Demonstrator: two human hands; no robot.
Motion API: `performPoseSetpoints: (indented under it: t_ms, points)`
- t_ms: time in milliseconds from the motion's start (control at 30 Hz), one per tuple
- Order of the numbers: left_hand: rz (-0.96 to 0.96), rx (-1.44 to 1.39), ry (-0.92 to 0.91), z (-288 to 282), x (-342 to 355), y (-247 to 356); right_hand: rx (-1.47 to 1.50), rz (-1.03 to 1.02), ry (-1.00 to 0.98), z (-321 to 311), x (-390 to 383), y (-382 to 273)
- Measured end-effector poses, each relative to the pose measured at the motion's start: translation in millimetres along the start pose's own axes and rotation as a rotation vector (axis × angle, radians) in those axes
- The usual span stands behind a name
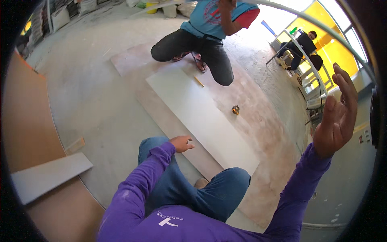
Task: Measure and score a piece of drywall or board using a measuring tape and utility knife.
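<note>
Your left hand [181,143], fingers loosely parted and empty, is near the white panel [203,117] lying on a larger brownish board [266,129]; your right hand [335,121] is raised, unclenched, empty. A yellow stick [199,81], tape measure [236,109] and crouching co-worker [203,34] crowd the panel's far side

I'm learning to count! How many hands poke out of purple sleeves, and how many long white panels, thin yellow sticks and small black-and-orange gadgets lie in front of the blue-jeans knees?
Left hand and right hand: 2
Long white panel: 1
Thin yellow stick: 1
Small black-and-orange gadget: 1
Total: 5
</note>
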State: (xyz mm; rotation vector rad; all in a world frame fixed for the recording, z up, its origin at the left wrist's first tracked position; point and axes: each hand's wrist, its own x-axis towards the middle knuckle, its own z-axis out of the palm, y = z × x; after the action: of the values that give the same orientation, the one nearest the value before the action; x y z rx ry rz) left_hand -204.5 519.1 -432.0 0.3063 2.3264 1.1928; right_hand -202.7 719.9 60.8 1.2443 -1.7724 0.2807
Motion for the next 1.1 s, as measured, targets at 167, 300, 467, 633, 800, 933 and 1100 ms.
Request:
performPoseSetpoints:
  t_ms: [167, 300, 467, 633, 800, 933, 1100]
  points:
    - [-0.015, -0.065, 0.069, -12, -10, -7, -0.286, 0.158, -0.222, -12, -24, 11]
    - [0.005, -0.077, 0.085, -17, -11, -1, -0.402, 0.324, -0.430, -9, -63, 28]
    - [-0.028, -0.060, 0.081, -11, -5, -3, -0.475, 0.436, -0.565, -5, -131, 64]
    - [-0.057, -0.020, 0.111, -10, -15, 7, -0.365, 0.654, -0.762, 17, -243, 117]
    - [-0.126, 0.027, 0.151, -10, -23, 25, -0.031, 0.909, -1.018, 83, -408, 121]
    - [-0.172, 0.079, 0.201, -5, -31, 46, 0.264, 1.034, -1.099, 158, -533, 88]
    - [-0.282, 0.194, 0.219, 8, -37, 83, 0.300, 1.081, -1.095, 226, -637, 32]
